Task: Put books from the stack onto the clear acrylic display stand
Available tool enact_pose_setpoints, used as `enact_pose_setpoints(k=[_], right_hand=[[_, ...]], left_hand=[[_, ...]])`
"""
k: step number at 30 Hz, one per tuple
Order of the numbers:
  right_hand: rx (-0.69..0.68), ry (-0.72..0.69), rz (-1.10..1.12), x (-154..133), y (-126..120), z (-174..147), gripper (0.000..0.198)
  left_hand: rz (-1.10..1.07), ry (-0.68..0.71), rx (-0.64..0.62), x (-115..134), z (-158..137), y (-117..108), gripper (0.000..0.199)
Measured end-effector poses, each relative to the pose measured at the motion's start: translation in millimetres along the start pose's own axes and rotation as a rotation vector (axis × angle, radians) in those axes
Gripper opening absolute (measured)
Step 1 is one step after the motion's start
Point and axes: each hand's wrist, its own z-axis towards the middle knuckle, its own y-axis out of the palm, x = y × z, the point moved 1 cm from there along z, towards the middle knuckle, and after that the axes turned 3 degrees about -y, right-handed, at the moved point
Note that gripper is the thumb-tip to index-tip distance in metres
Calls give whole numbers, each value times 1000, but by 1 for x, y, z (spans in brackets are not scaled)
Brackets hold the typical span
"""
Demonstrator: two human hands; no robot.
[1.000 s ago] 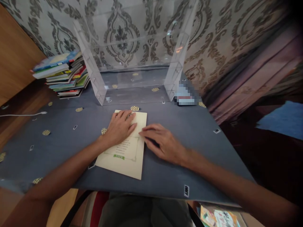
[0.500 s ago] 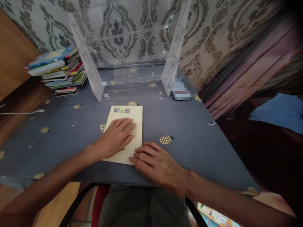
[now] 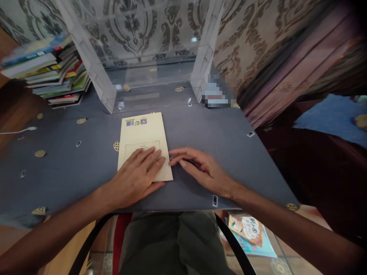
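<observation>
A cream-coloured book (image 3: 143,131) lies flat on the table, its top end showing a barcode, a green mark and a QR code. My left hand (image 3: 140,170) rests palm down across its lower half, fingers stretched out and the thumb by the bottom edge. At the book's right edge is my right hand (image 3: 200,166), its fingers extended and slightly bent, the fingertips by the cover's side. The thumb stands apart from the fingers, and nothing shows in that hand.
A clear acrylic rack (image 3: 100,82) stands behind the book. To its left rises a stack of books (image 3: 57,72); a white cable end (image 3: 31,129) lies nearer. A pixelated item (image 3: 215,93) sits right of the rack. Colourful books (image 3: 252,236) lie below the table at right.
The book has turned slightly, its top now leaning left. My left hand has slid toward its bottom edge. The right hand has shifted from the lower corner up along the right side.
</observation>
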Motion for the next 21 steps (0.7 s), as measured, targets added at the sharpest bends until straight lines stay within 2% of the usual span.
enact_pose_setpoints(k=[4, 7, 11, 14, 17, 21], right_hand=[[6, -25, 1, -1, 1, -2, 30], [8, -71, -7, -1, 1, -3, 29], [10, -213, -72, -4, 2, -4, 28], [-53, -347, -244, -6, 5, -7, 24], [-76, -459, -454, -7, 9, -11, 20], [-126, -518, -692, -4, 18, -15, 17]], left_hand=[[84, 66, 93, 6, -1, -3, 31], [112, 96, 130, 8, 0, -6, 26], [115, 70, 130, 10, 0, -6, 26], [106, 74, 143, 10, -2, -6, 26], [64, 88, 111, -1, -2, -8, 27], [46, 17, 14, -38, 13, -6, 33]])
